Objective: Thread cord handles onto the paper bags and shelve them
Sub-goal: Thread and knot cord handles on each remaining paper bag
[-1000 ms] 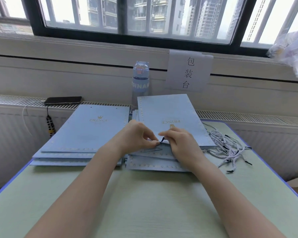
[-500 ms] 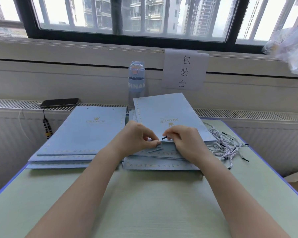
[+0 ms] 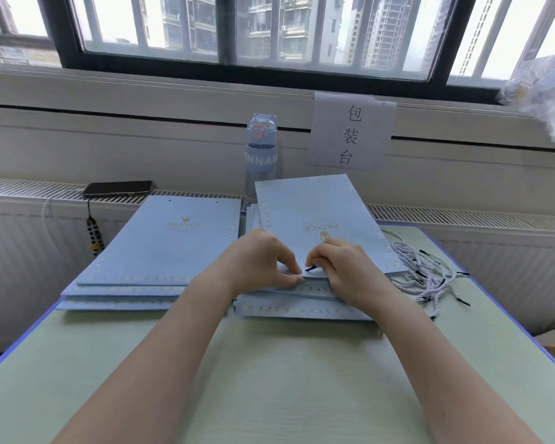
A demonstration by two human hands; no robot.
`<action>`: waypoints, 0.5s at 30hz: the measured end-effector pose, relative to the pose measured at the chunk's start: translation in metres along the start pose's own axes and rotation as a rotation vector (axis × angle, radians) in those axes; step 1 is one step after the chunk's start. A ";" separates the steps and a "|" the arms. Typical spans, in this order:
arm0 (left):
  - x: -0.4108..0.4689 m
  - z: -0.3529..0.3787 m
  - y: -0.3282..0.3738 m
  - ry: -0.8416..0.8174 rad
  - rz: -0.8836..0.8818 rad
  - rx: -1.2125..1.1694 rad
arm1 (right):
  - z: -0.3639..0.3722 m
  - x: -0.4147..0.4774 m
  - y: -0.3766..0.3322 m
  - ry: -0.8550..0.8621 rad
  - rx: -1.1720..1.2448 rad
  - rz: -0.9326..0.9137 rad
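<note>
A flat light-blue paper bag (image 3: 314, 216) with a gold crown logo lies on top of the right-hand stack, its near edge lifted. My left hand (image 3: 260, 261) pinches that near edge between thumb and fingers. My right hand (image 3: 343, 267) grips a cord by its black tip (image 3: 310, 268), which pokes out at the bag's edge between both hands. The rest of that cord is hidden under my right hand. A second stack of blue bags (image 3: 167, 245) lies to the left. A tangle of white twisted cords (image 3: 426, 274) with black tips rests at the right.
The pale green table (image 3: 269, 363) has a blue rim. Behind the stacks stand a water bottle (image 3: 261, 152) and a taped paper sign (image 3: 350, 133). A dark phone (image 3: 119, 188) with a bead strap lies on the radiator ledge at the left. A plastic bag (image 3: 539, 91) hangs at upper right.
Both hands stay at the bag's near edge with only small finger shifts around the cord tip. The view has drifted slightly.
</note>
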State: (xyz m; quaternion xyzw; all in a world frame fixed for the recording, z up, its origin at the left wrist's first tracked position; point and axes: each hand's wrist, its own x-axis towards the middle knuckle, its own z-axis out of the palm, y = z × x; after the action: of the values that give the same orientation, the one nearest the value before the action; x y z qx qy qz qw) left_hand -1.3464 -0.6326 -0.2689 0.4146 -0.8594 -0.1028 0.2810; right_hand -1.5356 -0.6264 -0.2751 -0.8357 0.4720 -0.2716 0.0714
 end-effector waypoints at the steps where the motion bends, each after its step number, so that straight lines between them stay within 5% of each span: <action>1: 0.000 0.000 0.001 -0.002 0.001 0.005 | 0.001 0.000 0.000 0.013 0.001 0.004; 7: 0.000 0.000 0.008 0.001 0.028 0.013 | 0.009 -0.001 -0.005 0.146 0.101 0.076; 15: 0.000 0.002 0.003 0.023 -0.017 -0.108 | 0.002 0.000 0.003 0.051 0.119 0.104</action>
State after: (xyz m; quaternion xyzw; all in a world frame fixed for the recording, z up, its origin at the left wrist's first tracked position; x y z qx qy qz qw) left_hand -1.3494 -0.6306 -0.2700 0.4072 -0.8458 -0.1466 0.3121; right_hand -1.5366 -0.6284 -0.2780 -0.7972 0.4994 -0.3161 0.1229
